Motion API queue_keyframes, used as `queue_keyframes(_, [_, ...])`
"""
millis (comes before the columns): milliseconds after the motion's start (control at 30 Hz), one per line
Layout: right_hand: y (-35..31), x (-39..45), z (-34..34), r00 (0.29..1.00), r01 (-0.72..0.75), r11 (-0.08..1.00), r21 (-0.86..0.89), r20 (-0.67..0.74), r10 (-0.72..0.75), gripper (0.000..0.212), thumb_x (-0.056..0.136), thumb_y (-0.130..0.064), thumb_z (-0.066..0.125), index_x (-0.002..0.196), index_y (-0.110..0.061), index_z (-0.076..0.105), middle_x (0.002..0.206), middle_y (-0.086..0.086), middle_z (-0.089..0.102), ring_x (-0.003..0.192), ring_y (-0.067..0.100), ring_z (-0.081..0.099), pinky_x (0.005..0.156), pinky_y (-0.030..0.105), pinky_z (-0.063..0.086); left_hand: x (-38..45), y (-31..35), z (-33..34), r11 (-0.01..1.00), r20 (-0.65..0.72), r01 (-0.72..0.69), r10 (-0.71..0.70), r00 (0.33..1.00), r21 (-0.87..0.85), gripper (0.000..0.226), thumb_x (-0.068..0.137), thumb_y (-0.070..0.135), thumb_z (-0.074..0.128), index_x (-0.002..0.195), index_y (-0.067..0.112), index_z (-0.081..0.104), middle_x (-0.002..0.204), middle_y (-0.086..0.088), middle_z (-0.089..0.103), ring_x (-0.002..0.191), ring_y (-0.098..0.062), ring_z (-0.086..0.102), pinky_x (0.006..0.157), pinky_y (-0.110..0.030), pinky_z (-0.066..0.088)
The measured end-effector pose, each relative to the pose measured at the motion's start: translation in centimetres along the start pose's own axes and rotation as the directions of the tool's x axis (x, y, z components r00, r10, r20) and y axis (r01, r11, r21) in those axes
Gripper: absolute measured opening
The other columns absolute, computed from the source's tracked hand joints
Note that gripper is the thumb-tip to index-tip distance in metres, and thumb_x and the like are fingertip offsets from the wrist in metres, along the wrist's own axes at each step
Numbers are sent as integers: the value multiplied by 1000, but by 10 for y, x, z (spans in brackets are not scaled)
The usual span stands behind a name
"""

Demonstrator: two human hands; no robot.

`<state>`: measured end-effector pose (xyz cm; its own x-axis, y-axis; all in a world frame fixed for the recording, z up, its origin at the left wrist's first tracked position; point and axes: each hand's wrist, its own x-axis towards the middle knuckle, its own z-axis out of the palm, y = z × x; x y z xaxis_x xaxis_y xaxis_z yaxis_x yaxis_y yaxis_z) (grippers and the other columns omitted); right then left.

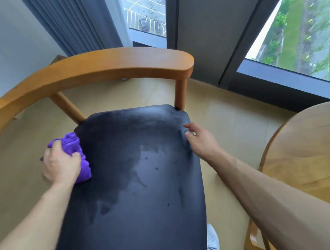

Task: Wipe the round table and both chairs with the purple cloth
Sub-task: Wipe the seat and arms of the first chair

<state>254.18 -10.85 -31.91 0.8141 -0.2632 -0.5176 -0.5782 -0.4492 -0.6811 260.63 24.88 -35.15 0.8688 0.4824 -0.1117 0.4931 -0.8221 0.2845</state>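
Observation:
A wooden chair with a curved backrest (101,65) and a black padded seat (137,181) fills the middle of the view. My left hand (60,163) is closed around the bunched purple cloth (78,156), pressed against the seat's left edge. My right hand (200,140) rests with fingers apart on the seat's right edge and holds nothing. Damp streaks and patches show across the seat. The round wooden table (308,153) stands at the right, partly cut off by the frame.
Large windows with dark frames (233,47) stand close behind the chair, and a grey curtain (79,23) hangs at the back left. Beige floor (228,116) lies between chair and table. A white shoe (212,242) shows below the seat.

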Motion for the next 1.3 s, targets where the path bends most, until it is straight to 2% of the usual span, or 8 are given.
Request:
queue_keyframes(167, [-2, -1, 13, 998, 60, 998, 9, -11, -60, 36, 103, -32, 33, 126, -20, 59, 112, -1, 61, 104, 20, 55, 96, 34, 44, -99, 105, 32, 943, 67, -332, 333, 941, -18, 30, 78, 10, 60, 108, 12, 62, 111, -18, 60, 102, -43, 55, 83, -44, 46])
queue_keyframes(267, [-6, -1, 14, 992, 58, 996, 61, -112, -51, 42, 106, -36, 29, 83, -20, 61, 85, 1, 63, 86, 23, 57, 79, 28, 36, -198, 148, 53, 773, 189, -611, 634, 750, -170, 31, 80, 17, 60, 111, 17, 62, 113, -11, 59, 110, -36, 49, 95, -47, 47])
queue_keyframes(433, [-10, -2, 6, 988, -88, 971, -221, -141, 57, 54, 106, -40, 23, 113, -7, 65, 121, 21, 65, 116, 37, 58, 96, 37, 41, -228, 129, 55, 463, 370, -859, 853, 367, -217, 43, 82, 23, 60, 124, 26, 54, 130, -5, 47, 113, -36, 46, 75, -44, 49])
queue_keyframes(600, [-16, -17, 34, 997, -32, 931, -364, -76, 4, 37, 104, -34, 32, 84, -12, 55, 102, 17, 66, 107, 36, 60, 83, 35, 42, -99, 28, 16, 631, 251, -776, 747, 615, 22, 38, 78, 25, 65, 116, 30, 59, 126, -1, 51, 103, -33, 51, 72, -40, 52])
queue_keyframes(900, [-42, -50, 119, 993, 98, 876, -472, -18, -120, 37, 100, -28, 39, 131, -22, 58, 142, 2, 46, 132, 25, 41, 103, 40, 43, -45, -24, -6, 933, 111, -359, 356, 928, 10, 42, 80, 9, 60, 120, 20, 56, 126, -13, 48, 119, -47, 45, 88, -48, 50])
queue_keyframes(1033, [-34, -53, 115, 969, 149, 893, -425, -115, -217, 37, 104, -18, 32, 101, 0, 64, 111, 17, 65, 113, 35, 54, 89, 40, 42, -170, 37, 24, 758, 281, -636, 647, 709, -141, 49, 82, 17, 58, 130, 18, 51, 132, -13, 51, 120, -40, 48, 93, -47, 50])
queue_keyframes(1200, [-15, -51, 95, 972, 24, 915, -403, -204, -115, 30, 99, -27, 41, 103, -12, 67, 110, 9, 66, 107, 31, 59, 83, 35, 43, -250, 26, 29, 204, 478, -941, 877, 53, -270, 46, 80, 20, 67, 125, 17, 57, 129, -14, 52, 117, -42, 47, 89, -46, 50])
queue_keyframes(1300, [-17, -54, 101, 978, 30, 906, -422, -174, -114, 33, 98, -31, 45, 123, -18, 63, 132, 7, 57, 121, 27, 55, 94, 36, 45, -193, -8, 11, 250, 387, -945, 909, 154, -209, 40, 75, 21, 66, 114, 30, 59, 122, -3, 54, 99, -33, 52, 68, -39, 53])
